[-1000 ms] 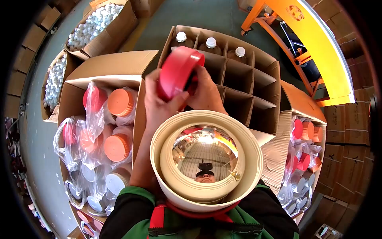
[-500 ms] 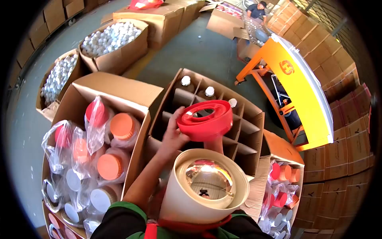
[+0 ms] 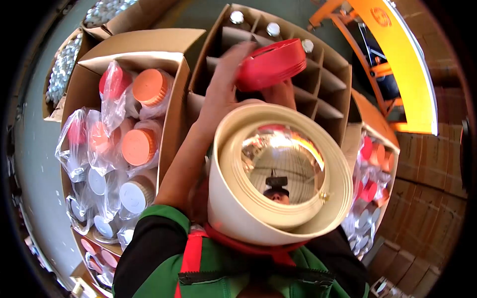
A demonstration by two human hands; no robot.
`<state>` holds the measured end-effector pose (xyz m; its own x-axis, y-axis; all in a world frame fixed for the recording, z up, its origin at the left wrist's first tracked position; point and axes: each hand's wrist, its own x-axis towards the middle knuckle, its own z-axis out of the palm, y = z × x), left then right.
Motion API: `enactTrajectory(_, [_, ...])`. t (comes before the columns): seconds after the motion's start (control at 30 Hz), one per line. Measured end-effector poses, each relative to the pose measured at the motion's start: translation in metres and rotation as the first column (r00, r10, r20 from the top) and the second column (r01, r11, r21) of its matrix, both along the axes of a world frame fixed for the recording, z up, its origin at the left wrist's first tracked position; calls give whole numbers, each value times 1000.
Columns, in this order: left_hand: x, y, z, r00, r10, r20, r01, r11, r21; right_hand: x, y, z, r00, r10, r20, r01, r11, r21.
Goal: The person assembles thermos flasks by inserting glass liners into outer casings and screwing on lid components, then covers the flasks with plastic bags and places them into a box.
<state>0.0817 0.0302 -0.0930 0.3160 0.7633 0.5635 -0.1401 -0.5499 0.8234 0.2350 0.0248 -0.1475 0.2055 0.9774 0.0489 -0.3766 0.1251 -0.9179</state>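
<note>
A red ring-shaped plastic part (image 3: 273, 64) is tilted above the divided carton. My left hand (image 3: 229, 82) grips its left side, with the fingers somewhat blurred. Below the ring, my right hand (image 3: 280, 93) holds its underside, partly hidden by the ring and the cream vessel. The cream cylindrical vessel (image 3: 223, 193) stands close to my chest, with a shiny domed inner part (image 3: 283, 164) facing up. Beyond the ring, white-capped bottles (image 3: 273, 29) stand in the far row of the divided carton (image 3: 343, 79).
At left, an open carton (image 3: 171, 114) holds several bagged jars with orange (image 3: 138, 147), red and grey lids. Another carton of jars (image 3: 380, 129) is at right. A yellow-orange machine (image 3: 405, 54) stands at the upper right. Boxes of small white pieces (image 3: 63, 69) are at the upper left.
The red ring has turned in my hands from lying nearly flat to a steeper tilt. The head view has shifted, bringing the vessel closer and hiding the far floor and the other person.
</note>
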Motion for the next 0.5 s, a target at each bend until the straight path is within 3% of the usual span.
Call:
enactTrajectory(0.03, [5,-3,1,908,246,-338,-179,959,218,-16,-9,26,943,31,-331,-45,998,-33])
enactTrajectory(0.07, [6,5,-7,935,222,-277,-176,968,181,-10,-16,35,944,18,-330,-34,999,-41])
enactTrajectory(0.1, [7,13,-15,957,199,-213,-170,975,146,2,-23,40,933,182,-311,-211,975,-63])
enactTrajectory(0.13, [3,2,5,981,195,-19,-196,979,-56,7,-32,55,890,343,-299,-383,920,-84])
enactTrajectory(0.17, [-10,12,6,981,112,157,-71,967,-246,10,-44,72,934,277,-224,-314,937,-150])
enactTrajectory(0.2, [-25,14,14,948,-13,318,108,953,-282,7,-62,97,966,211,-148,-240,947,-212])
enactTrajectory(0.23, [-40,10,28,950,-68,305,146,960,-240,14,-79,108,989,126,74,-111,978,-177])
enactTrajectory(0.27, [-53,4,43,949,-123,291,184,964,-193,18,-93,116,984,-25,176,33,998,-46])
enactTrajectory(0.33, [-74,-11,65,896,-342,283,405,891,-207,27,-87,124,961,-270,59,244,930,275])
enactTrajectory(0.37, [-82,-17,70,864,-437,249,494,831,-255,22,-94,130,960,-275,53,249,926,282])
enactTrajectory(0.4, [-69,-31,78,870,-404,282,465,863,-199,9,-101,146,963,-266,-51,270,958,98])
enactTrajectory(0.43, [-70,-37,82,817,-480,319,557,801,-219,1,-107,157,950,-271,-154,260,962,-88])
enactTrajectory(0.47, [-68,-45,90,802,-490,342,579,777,-245,9,-112,158,949,-274,-155,266,961,-73])
enactTrajectory(0.5, [-66,-52,97,787,-497,366,601,752,-270,17,-114,164,982,-117,148,100,987,123])
